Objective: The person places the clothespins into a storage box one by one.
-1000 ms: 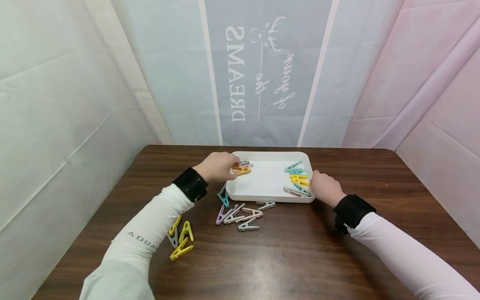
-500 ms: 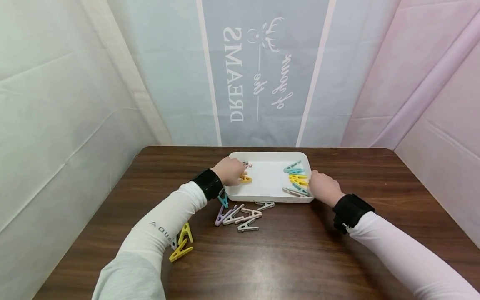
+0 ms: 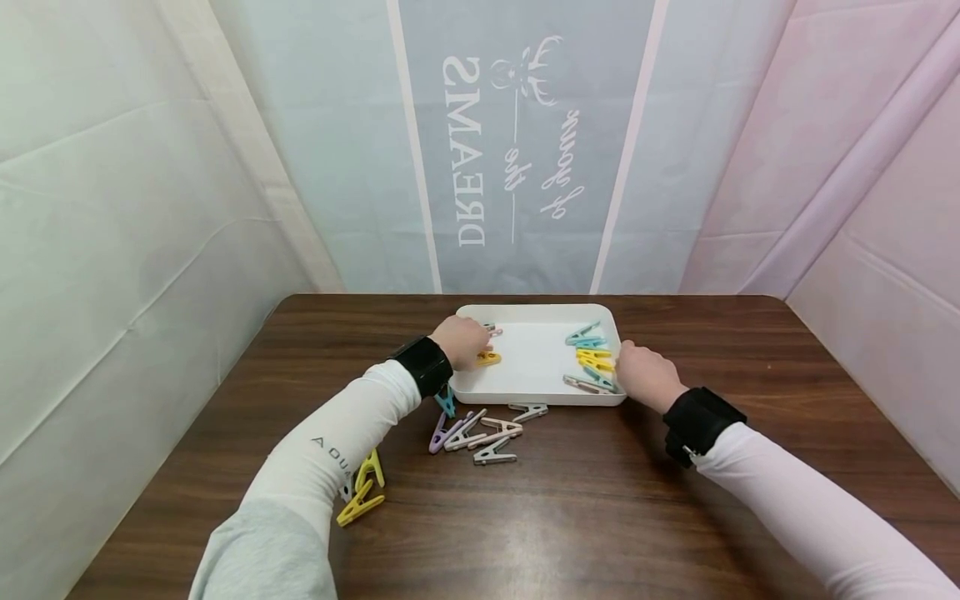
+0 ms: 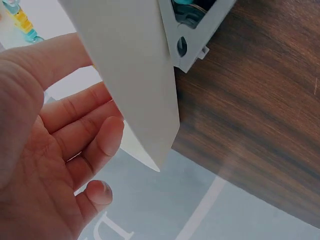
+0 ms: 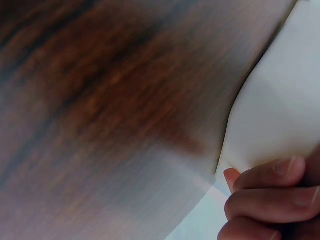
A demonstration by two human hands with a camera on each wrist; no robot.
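A white tray lies at the back of the table. My left hand reaches over its left side and appears to pinch an orange clothespin low inside. In the left wrist view the tray wall hides the tips of thumb and forefinger; the other fingers are loosely bent. My right hand grips the tray's right edge, and in the right wrist view its fingers are curled at the tray's side. Teal clothespins, yellow clothespins and a greyish one lie inside along the right.
Before the tray lie a teal clothespin, a purple one and several pale ones. Farther left, yellow clothespins lie beside the left forearm. The wooden table ends at a fabric backdrop.
My left hand has moved right and down over the tray's left side, carrying the orange clothespin lower into it. The right hand stays on the tray's edge.
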